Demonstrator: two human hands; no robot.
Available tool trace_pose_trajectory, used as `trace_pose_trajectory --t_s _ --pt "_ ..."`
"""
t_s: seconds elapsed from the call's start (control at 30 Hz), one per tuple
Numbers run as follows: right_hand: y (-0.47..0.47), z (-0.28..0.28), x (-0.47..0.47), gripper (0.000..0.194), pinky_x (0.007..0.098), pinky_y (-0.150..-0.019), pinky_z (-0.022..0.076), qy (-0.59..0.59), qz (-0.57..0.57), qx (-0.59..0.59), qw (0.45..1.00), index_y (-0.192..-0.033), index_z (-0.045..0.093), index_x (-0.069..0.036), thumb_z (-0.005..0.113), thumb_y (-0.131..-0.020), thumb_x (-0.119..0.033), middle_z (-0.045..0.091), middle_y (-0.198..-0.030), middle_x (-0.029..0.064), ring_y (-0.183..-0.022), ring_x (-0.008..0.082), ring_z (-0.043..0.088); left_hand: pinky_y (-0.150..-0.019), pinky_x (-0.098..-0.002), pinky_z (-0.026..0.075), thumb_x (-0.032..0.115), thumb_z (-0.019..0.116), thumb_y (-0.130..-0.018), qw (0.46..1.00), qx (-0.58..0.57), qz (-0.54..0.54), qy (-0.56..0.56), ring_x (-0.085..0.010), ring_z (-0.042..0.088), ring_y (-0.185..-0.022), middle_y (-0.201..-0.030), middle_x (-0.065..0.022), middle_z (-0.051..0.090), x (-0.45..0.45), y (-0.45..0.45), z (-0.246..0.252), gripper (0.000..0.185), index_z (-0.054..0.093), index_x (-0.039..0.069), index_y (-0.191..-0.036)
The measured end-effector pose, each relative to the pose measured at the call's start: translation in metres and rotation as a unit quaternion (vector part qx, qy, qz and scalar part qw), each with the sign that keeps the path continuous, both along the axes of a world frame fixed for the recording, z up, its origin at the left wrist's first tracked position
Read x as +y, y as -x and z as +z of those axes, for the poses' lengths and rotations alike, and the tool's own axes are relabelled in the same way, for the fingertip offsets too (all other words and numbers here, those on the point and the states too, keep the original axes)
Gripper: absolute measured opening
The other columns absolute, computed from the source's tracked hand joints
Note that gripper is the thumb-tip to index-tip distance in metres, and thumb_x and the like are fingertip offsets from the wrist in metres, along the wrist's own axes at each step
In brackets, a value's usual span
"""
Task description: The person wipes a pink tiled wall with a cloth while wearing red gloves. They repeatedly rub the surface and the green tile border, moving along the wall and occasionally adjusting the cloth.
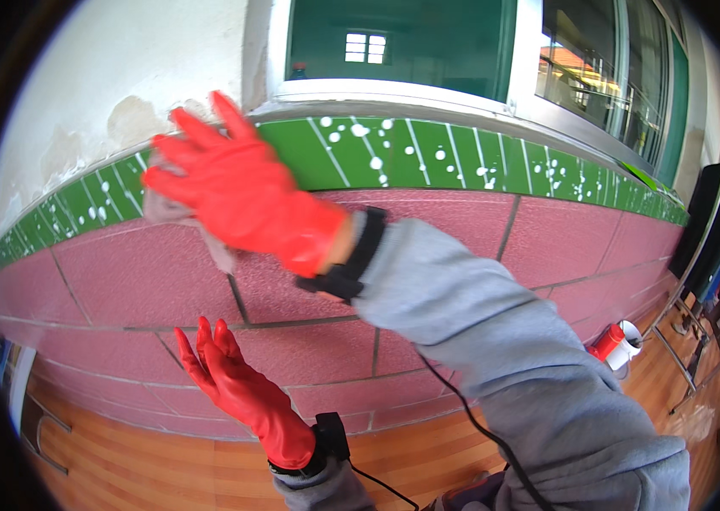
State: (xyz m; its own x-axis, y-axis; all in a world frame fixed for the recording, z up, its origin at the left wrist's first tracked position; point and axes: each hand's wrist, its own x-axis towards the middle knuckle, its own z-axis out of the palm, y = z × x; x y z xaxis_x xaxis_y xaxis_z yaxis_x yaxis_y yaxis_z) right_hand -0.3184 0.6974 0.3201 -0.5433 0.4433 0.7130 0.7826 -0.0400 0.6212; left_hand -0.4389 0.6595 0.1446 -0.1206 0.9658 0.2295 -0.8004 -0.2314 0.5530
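My right hand (232, 185), in a red rubber glove, lies spread over a pinkish-grey cloth (165, 201) and presses it to the wall. It covers part of the green tile border (398, 150), which has white slanted lines and white dots. One end of the cloth hangs over the pink block-patterned wall (309, 255) below. Lower down, my left hand (238, 386) wears a matching glove and holds nothing. Its fingers are apart and point up in front of the pink wall.
A white-framed window (392, 92) sits above the border. Flaked plaster (133, 121) shows at upper left. A white bucket (625, 345) and a red container (608, 342) stand on the wood-look floor (194, 476) at right, near a metal rack (686, 281) with dark cloths.
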Motion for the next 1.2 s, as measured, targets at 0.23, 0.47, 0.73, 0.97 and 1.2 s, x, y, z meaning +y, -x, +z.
trace_pose_trajectory --t_s 0.23,0.47,0.73,0.97,1.2 --pt "-0.126 -0.017 -0.217 0.057 0.0580 -0.121 0.0066 -0.101 -0.130 0.105 0.981 -0.127 0.061 -0.012 0.065 -0.071 -0.013 0.047 -0.149 0.0153 -0.145 0.0358 0.034 -0.107 -0.0365 0.040 0.020 0.050 -0.102 0.998 0.060 -0.006 -0.036 -0.0241 0.056 -0.116 -0.139 -0.0151 0.053 -0.001 0.002 -0.005 0.051 0.035 0.006 -0.149" --pt "-0.187 -0.044 -0.288 0.057 0.0442 -0.113 0.0343 -0.402 0.035 0.329 0.854 -0.130 0.058 -0.006 0.056 -0.074 -0.001 0.052 -0.140 0.0207 -0.133 0.0353 0.046 -0.110 -0.0366 0.039 0.019 0.049 -0.103 0.998 0.028 0.030 -0.053 -0.0246 0.053 -0.122 -0.142 -0.0191 0.049 0.009 0.046 0.004 0.050 0.035 0.002 -0.149" --pt "-0.057 -0.013 -0.091 0.045 0.0539 -0.109 0.0357 -0.181 -0.008 0.132 0.975 -0.122 0.063 -0.009 0.065 -0.078 -0.014 0.056 -0.131 0.0147 -0.130 0.0378 0.047 -0.111 -0.0355 0.038 0.021 0.048 -0.103 0.999 0.032 0.017 -0.035 -0.0268 0.052 -0.125 -0.144 -0.0202 0.047 -0.004 0.012 0.007 0.052 0.035 0.001 -0.149" --pt "-0.080 0.013 -0.121 0.054 0.0532 -0.118 0.0274 -0.021 0.014 0.036 0.999 -0.122 0.065 -0.016 0.073 -0.070 -0.020 0.049 -0.146 0.0105 -0.140 0.0360 0.040 -0.109 -0.0371 0.037 0.019 0.047 -0.102 0.988 0.112 -0.077 -0.071 -0.0242 0.055 -0.119 -0.140 -0.0195 0.050 -0.037 -0.038 -0.005 0.049 0.041 0.009 -0.149" --pt "-0.203 -0.020 -0.289 0.070 0.0493 -0.114 0.0357 -0.181 -0.102 0.137 0.969 -0.136 0.059 -0.015 0.079 -0.069 -0.012 0.047 -0.146 0.0174 -0.134 0.0363 0.045 -0.111 -0.0372 0.037 0.018 0.046 -0.102 0.982 0.152 -0.060 -0.093 -0.0254 0.053 -0.122 -0.140 -0.0192 0.050 -0.030 -0.024 -0.017 0.049 0.040 0.008 -0.149"
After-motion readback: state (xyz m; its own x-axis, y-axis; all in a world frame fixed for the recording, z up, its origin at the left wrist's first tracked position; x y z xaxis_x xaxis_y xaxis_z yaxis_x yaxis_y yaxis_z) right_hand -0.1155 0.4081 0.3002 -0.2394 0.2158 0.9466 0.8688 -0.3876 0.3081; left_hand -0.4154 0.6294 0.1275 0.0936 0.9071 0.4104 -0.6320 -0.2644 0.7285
